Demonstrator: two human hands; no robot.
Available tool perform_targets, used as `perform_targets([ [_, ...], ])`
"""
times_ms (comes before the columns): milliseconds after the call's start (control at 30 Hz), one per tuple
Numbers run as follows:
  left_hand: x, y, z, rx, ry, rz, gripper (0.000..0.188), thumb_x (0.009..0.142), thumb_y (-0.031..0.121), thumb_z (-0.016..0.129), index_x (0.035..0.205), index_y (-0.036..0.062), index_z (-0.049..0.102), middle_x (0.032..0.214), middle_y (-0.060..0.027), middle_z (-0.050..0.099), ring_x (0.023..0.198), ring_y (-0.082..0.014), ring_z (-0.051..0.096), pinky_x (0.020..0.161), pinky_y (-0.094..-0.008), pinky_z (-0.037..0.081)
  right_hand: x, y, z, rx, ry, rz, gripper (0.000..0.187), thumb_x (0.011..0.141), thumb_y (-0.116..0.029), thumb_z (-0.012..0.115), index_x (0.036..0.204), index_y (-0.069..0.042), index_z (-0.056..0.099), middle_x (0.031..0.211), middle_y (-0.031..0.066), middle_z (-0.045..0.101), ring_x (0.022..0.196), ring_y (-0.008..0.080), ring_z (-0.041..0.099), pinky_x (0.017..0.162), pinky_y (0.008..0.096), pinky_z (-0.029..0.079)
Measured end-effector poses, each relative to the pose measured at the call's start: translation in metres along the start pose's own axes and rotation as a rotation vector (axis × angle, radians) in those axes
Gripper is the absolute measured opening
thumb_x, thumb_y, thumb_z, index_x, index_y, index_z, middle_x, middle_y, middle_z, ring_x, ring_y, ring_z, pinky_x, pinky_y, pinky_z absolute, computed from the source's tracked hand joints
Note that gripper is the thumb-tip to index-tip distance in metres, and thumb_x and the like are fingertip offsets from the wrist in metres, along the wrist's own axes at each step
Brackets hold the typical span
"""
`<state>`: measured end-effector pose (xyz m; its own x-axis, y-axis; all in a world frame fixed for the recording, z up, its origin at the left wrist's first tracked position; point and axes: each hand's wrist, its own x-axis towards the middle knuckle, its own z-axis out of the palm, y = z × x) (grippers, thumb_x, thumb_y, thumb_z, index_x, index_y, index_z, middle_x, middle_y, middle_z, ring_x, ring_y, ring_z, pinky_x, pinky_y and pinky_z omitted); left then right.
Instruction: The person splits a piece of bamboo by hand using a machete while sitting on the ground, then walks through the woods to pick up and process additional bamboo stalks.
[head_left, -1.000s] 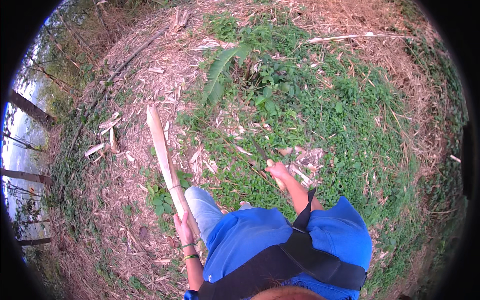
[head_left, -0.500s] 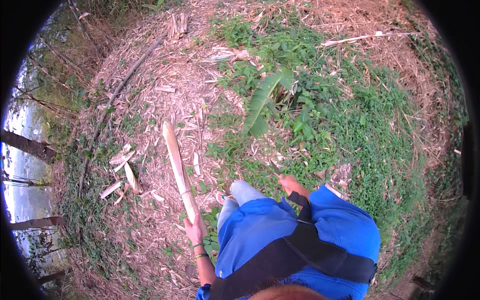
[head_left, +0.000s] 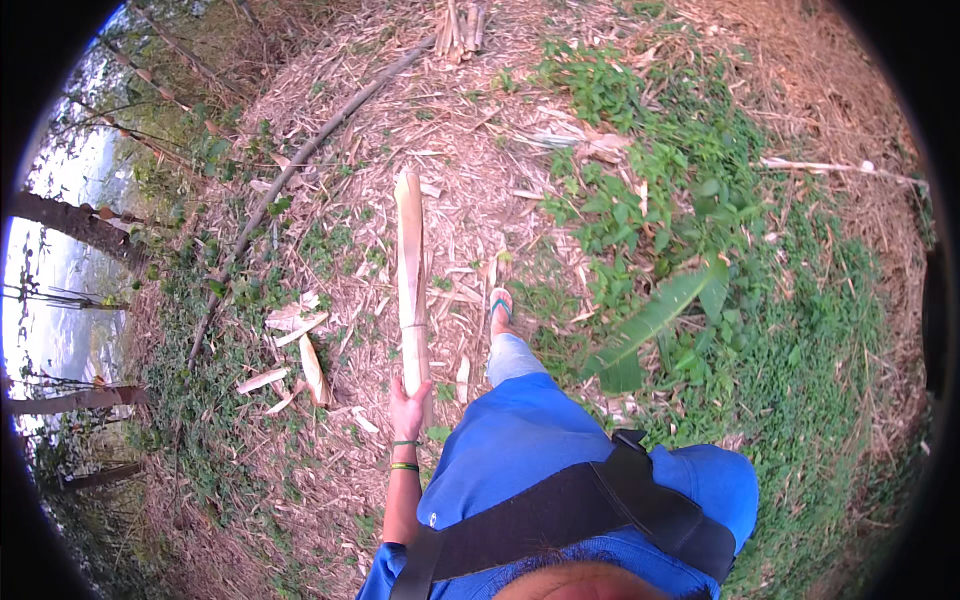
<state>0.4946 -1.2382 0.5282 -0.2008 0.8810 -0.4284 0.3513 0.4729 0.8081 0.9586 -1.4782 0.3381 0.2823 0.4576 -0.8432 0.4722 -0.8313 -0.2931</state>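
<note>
My left hand (head_left: pixel 408 405) is closed around the lower end of a long, pale bundle of dry husk-like sheaths (head_left: pixel 411 270). The bundle points away from me, narrow at its far end, with a dark slit along one side and a thin line across it like a band. Two bands circle my left wrist. My right hand is hidden; only the blue right sleeve (head_left: pixel 705 485) shows beside my body. Whether that hand holds anything cannot be seen.
Loose dry sheaths (head_left: pixel 313 370) lie left of the bundle. A long pole (head_left: pixel 290 170) stretches along the left, near a stack of similar pale pieces (head_left: pixel 460 32). A broad-leaved plant (head_left: pixel 650 325) grows at right. My sandalled foot (head_left: pixel 501 308) stands on the litter; trunks (head_left: pixel 75 225) rise at left.
The ground has shifted rightward in view as I step forward; a sandalled foot shows ahead. The bundle has swung more upright in the picture, still held. My right hand has dropped out of sight.
</note>
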Motion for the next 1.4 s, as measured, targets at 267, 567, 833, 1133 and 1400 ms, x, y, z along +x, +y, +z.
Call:
perform_targets([
  [267, 0.221, 0.125, 0.053, -0.189, -0.030, -0.167, 0.057, 0.070, 0.027, 0.082, 0.112, -0.0025, 0.057, 0.098, -0.0160, 0.068, 0.086, -0.0244, 0.066, 0.076, -0.0360, 0.053, 0.166, -0.374, -0.231, 0.204, 0.003, 0.054, 0.020, 0.080, -0.018, 0.071, 0.078, 0.002, 0.067, 0.063, 0.0119, 0.063, 0.047, 0.0213, 0.058, 0.048, 0.0404, 0.048],
  [567, 0.494, 0.271, 0.087, -0.387, -0.051, -0.056, 0.038, 0.080, 0.015, 0.072, 0.109, 0.0026, 0.052, 0.087, -0.0123, 0.065, 0.067, -0.0199, 0.065, 0.057, -0.0331, 0.055, 0.242, -0.737, -0.378, 0.663, 0.153, -0.415, 0.019, 0.083, -0.021, 0.070, 0.081, -0.004, 0.063, 0.063, 0.0044, 0.060, 0.051, 0.0141, 0.056, 0.049, 0.0307, 0.046],
  [833, 0.794, 0.363, 0.122, 0.208, 0.067, 0.025, 0.063, 0.063, 0.043, 0.079, 0.105, -0.0005, 0.061, 0.097, -0.0265, 0.069, 0.092, -0.0418, 0.067, 0.084, -0.0477, 0.050, 0.339, -0.825, -0.356, 0.743, 0.134, -0.049, 0.020, 0.083, -0.021, 0.071, 0.091, -0.003, 0.064, 0.064, 0.0050, 0.058, 0.051, 0.0162, 0.057, 0.046, 0.0333, 0.046],
  [1133, 1.040, 0.495, 0.133, 0.748, -0.247, 0.097, 0.103, 0.084, 0.080, 0.037, 0.146, -0.0023, 0.037, 0.128, -0.0359, 0.054, 0.119, -0.0467, 0.055, 0.106, -0.0485, 0.041, 0.287, -0.705, -0.317, 0.898, 0.427, 0.498, 0.023, 0.082, -0.019, 0.068, 0.077, 0.002, 0.063, 0.064, 0.0111, 0.059, 0.052, 0.0226, 0.057, 0.045, 0.0373, 0.046],
  [1400, 1.034, 0.459, 0.165, 1.493, -0.469, 0.421, 0.049, 0.084, 0.044, 0.060, 0.103, 0.0013, 0.072, 0.114, -0.0189, 0.069, 0.107, -0.0328, 0.066, 0.092, -0.0416, 0.053, 0.227, -0.716, -0.216, 1.405, 0.755, 0.793, 0.034, 0.083, -0.029, 0.064, 0.077, 0.004, 0.062, 0.064, 0.0135, 0.056, 0.050, 0.0254, 0.056, 0.045, 0.0404, 0.046],
])
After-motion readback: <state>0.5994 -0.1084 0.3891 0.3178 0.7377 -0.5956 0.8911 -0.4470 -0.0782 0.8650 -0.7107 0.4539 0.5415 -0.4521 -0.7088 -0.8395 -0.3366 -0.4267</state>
